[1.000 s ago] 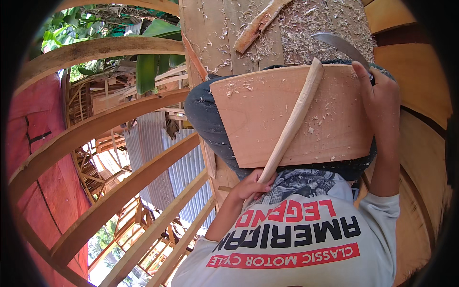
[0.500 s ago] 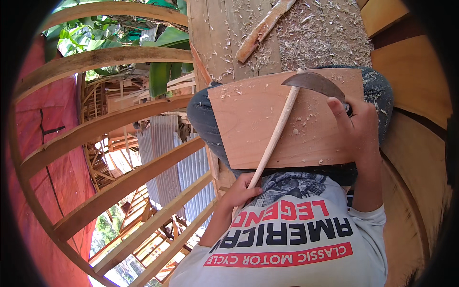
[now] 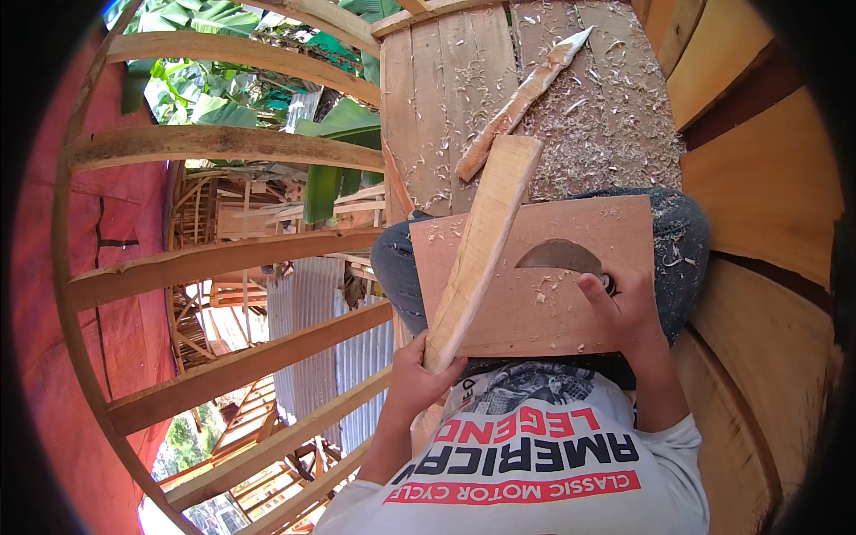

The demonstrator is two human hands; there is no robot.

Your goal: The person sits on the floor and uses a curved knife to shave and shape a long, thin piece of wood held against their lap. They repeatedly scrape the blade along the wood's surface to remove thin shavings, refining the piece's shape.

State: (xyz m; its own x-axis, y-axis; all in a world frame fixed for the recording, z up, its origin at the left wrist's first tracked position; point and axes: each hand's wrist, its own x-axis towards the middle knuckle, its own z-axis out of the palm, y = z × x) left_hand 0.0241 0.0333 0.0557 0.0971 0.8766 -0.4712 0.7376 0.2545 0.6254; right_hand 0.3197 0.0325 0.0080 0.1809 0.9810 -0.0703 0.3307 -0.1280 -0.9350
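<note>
My left hand (image 3: 426, 374) is closed round the lower end of a long, flat-faced piece of wood (image 3: 486, 250). The piece slants up and away over a thin wooden board (image 3: 571, 330) that lies across my lap. My right hand (image 3: 629, 308) grips a knife with a broad, curved dark blade (image 3: 560, 256), its thumb raised. Most of the handle is hidden in the fist. The blade points left above the board, apart from the wood piece. Curled shavings are scattered on the board.
Beyond my knees, a plank surface (image 3: 446, 98) carries many wood shavings (image 3: 615, 134) and a pointed wood strip (image 3: 526, 102). Wooden slats (image 3: 241, 348) form an open railing on the left. Curved wooden panels (image 3: 758, 187) stand close on the right.
A broad wood face shows in my left hand where a narrow stick-like shape showed before. The knife blade is now apart from it, lower in view. The whole view has shifted.
</note>
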